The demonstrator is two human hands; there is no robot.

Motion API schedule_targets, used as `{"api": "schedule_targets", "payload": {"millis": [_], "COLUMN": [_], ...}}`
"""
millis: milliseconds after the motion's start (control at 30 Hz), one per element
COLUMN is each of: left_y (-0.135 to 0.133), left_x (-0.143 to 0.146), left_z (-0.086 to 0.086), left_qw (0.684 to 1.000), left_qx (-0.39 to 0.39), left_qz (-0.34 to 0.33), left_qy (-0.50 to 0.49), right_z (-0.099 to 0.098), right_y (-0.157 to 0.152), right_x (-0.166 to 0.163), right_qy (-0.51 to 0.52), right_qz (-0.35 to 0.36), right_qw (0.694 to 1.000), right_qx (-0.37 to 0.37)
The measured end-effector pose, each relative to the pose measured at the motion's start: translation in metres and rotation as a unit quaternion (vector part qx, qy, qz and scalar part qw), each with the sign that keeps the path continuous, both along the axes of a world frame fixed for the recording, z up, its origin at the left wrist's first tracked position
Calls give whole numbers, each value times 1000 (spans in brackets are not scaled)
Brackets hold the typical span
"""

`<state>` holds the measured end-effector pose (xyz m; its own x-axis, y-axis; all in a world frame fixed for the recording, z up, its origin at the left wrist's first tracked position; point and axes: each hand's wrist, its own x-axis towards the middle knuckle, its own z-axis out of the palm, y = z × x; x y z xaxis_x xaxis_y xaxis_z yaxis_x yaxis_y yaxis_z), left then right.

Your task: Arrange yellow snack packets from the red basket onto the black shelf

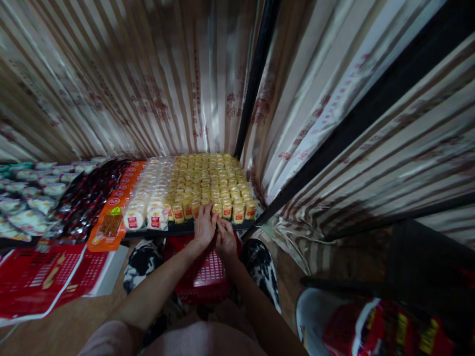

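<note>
Rows of small yellow snack packets (210, 173) with red labels stand closely packed on a dark shelf (185, 228). My left hand (204, 227) is at the front row, its fingers closed over a yellow packet that they partly hide. Beside it, my right hand (226, 240) is closed in a pinch at the shelf's front edge, the fingertips close to my left thumb. What lies between the right fingertips cannot be made out. A red plastic basket (210, 269) stands between my knees, below both hands.
White round packets (156, 215), an orange snack bag (107, 230), dark red shiny packets (91, 202) and white-wrapped pieces (31, 210) line the shelf leftward. A red printed bag (44, 279) hangs at left. Patterned curtain (166, 74) and dark poles (256, 79) stand behind. Red packages (371, 326) lie lower right.
</note>
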<state>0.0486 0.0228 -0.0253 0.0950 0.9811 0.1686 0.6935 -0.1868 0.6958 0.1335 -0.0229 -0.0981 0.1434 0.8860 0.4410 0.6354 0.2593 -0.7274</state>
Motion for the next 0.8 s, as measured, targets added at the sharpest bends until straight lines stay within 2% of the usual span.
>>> {"api": "schedule_targets", "payload": {"millis": [467, 800], "left_y": [6, 9], "left_x": [9, 15], "left_z": [-6, -10], "left_qw": [999, 999], "left_qx": [6, -20], "left_qz": [22, 34], "left_qy": [27, -27], "right_z": [5, 10], "right_y": [12, 16], "right_x": [6, 6], "right_qy": [17, 17], "right_qz": [0, 1], "right_qw": [1000, 1000], "right_qx": [-5, -9]}}
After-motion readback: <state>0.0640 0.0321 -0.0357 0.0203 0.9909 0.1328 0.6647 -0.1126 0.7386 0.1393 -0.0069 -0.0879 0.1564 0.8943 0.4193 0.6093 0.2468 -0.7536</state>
